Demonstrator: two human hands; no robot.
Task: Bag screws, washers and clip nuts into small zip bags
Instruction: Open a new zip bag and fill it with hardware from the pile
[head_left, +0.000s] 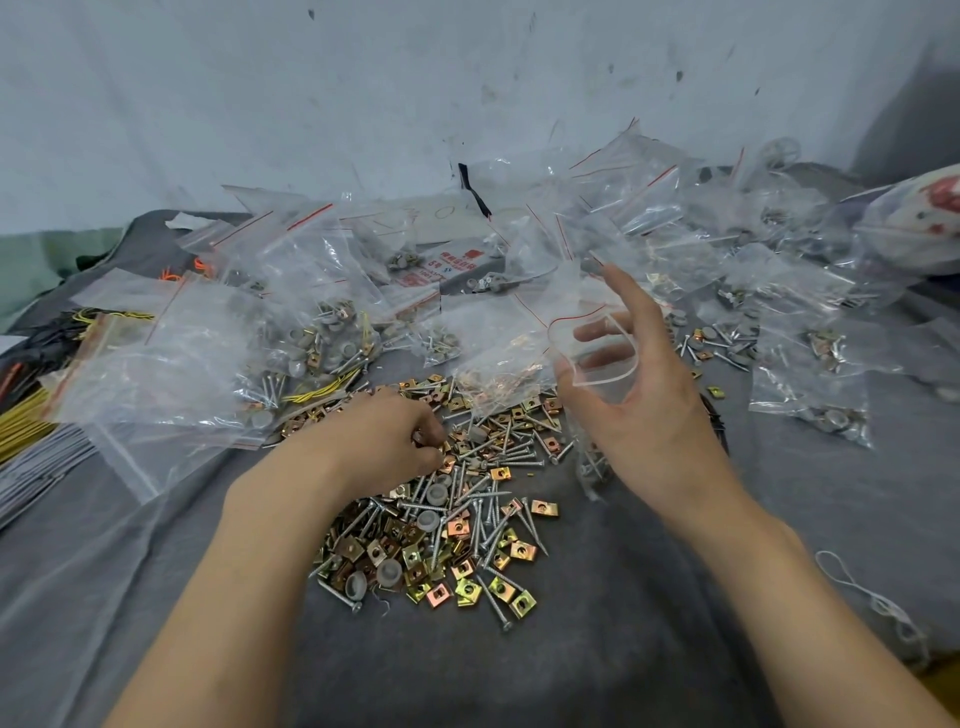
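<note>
Head view. Left hand (395, 441) is palm down with the forearm running in from the bottom left. Its fingers are curled, and thumb and fingertips pinch into the clip nuts (467, 587) at the top of the pile; exact piece held unclear. Right hand (644, 410) is raised above the cloth, palm facing left, index finger pointing up and the other fingers loosely spread. Thumb and fingers hold the mouth of a small bag (597, 358) open, and the rest of the bag hangs below the hand with a few screws inside.

The surface is a wrinkled grey cloth (649, 623). Behind it is a white wall (363, 78) with dark scuffs. Filled bags (311, 322) are heaped across the back, left to right. Yellow wires (31, 421) lie at the left edge and a white string (883, 608) at the right.

The loose pile sits mid-cloth between the forearms: screws (493, 499), grey washers (431, 519) and clip nuts, all mixed. Left hand touches the pile's top left. The bag is just right of the pile, with its mouth above and apart from the pile.
</note>
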